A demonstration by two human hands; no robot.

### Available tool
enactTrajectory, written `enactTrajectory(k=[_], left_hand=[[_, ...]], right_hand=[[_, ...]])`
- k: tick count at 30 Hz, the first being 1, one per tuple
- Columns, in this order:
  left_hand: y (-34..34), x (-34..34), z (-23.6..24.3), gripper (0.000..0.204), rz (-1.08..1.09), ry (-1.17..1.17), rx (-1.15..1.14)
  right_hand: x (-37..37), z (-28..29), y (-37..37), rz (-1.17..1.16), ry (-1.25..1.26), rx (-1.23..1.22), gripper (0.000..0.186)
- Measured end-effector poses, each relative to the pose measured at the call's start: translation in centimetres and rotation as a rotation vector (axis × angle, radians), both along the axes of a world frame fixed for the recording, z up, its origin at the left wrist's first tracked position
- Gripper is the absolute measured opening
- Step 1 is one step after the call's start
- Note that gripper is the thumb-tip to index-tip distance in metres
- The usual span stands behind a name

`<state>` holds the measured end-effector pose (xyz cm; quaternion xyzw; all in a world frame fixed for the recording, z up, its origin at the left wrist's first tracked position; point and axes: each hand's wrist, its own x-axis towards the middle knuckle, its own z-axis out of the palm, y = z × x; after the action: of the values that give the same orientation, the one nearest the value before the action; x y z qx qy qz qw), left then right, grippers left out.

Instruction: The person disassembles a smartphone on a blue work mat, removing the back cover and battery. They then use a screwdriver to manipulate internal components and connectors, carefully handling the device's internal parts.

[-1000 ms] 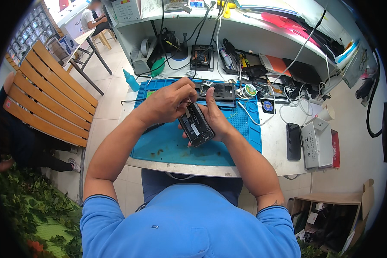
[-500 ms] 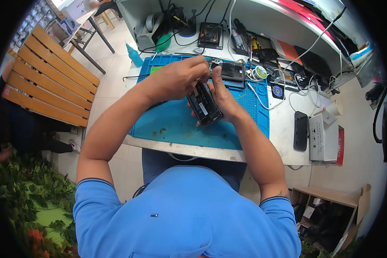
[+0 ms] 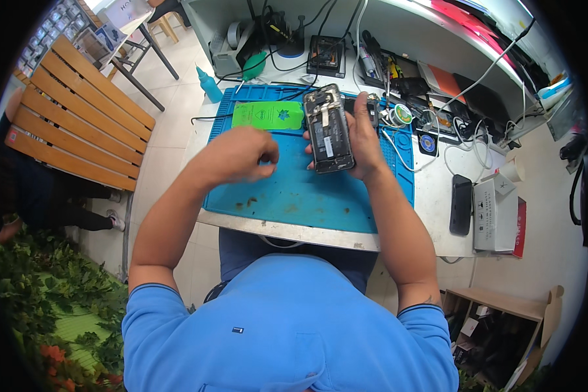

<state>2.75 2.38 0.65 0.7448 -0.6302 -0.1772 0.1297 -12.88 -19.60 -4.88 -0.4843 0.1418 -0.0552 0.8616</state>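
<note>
My right hand (image 3: 366, 144) holds an opened black smartphone (image 3: 328, 134), its battery and inner parts facing up, over the blue repair mat (image 3: 255, 202). My left hand (image 3: 238, 157) is to the left of the phone, apart from it, its fingers curled; whether something small is in them is hidden. A green rectangular item (image 3: 266, 115) lies at the back of the mat. Behind the held phone is another dark phone part (image 3: 368, 104), partly hidden.
Around the mat are a blue dropper bottle (image 3: 210, 87), a green blower (image 3: 255, 65), tools (image 3: 372, 59), cables, a solder spool (image 3: 400, 114), a black phone (image 3: 460, 204) and a white box (image 3: 493, 215). A wooden chair (image 3: 81, 124) stands left, with someone's legs (image 3: 85, 219) beyond.
My left hand has left the phone and moved down and left, uncovering the phone's top and the green item. My right hand has turned the phone more upright.
</note>
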Motion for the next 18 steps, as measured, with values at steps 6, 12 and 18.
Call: enactTrajectory(k=[6,12,18], left_hand=[[1.7,-1.7,-3.2,0.014,0.047,-0.059,0.025],[-0.6,-3.1,-3.1,0.015,-0.117,-0.376,0.174],[-2.9,-3.9,-1.5,0.014,-0.235,-0.382,0.266]], right_hand=[[-0.5,0.6,-1.1,-0.038,-0.097,0.036,0.108],[-1.3,1.8,-3.3,-0.094,-0.054,-0.1,0.103],[-2.6,2.5,-5.7,-0.168,-0.108,-0.083,0.1]])
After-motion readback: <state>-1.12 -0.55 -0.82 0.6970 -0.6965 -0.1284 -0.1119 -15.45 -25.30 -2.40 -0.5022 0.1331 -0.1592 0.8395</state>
